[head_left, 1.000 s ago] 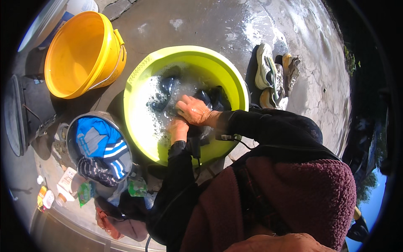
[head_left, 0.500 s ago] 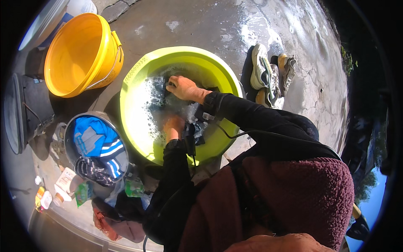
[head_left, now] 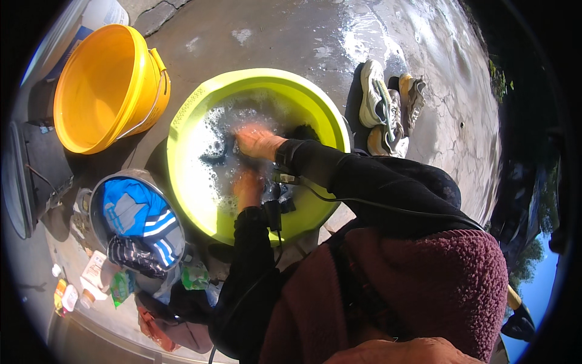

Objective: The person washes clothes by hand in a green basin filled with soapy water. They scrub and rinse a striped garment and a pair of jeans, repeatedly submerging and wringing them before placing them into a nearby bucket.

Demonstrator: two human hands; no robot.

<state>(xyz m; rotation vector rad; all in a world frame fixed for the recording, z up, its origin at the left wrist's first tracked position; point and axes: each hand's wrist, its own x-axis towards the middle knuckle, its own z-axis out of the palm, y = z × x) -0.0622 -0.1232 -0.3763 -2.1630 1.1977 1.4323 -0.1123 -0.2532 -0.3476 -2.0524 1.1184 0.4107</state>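
Note:
A round lime-green basin (head_left: 197,100) holds cloudy, sudsy water. Dark cloth (head_left: 291,197) lies soaked in it, partly under the foam. My right hand (head_left: 257,141) dips into the suds around the middle of the basin, beside a dark patch that looks like wet cloth. Closer to me, my left hand (head_left: 247,185) reaches down into the same water. Foam and water hide the fingers of both hands, so their grip does not show. A black cable (head_left: 327,197) runs across my right sleeve to a small connector near the wrists.
A yellow bucket (head_left: 97,91) stands at the far left. Below it, a metal pail (head_left: 97,209) holds blue striped clothing (head_left: 130,203). Bottles (head_left: 94,273) and packets sit at the lower left. Several sneakers (head_left: 376,97) rest on the wet concrete at right.
My right hand has sunk from above the water, where it gripped dark cloth, into the suds, shifting toward me. My left hand remains in the water. The view has shifted slightly.

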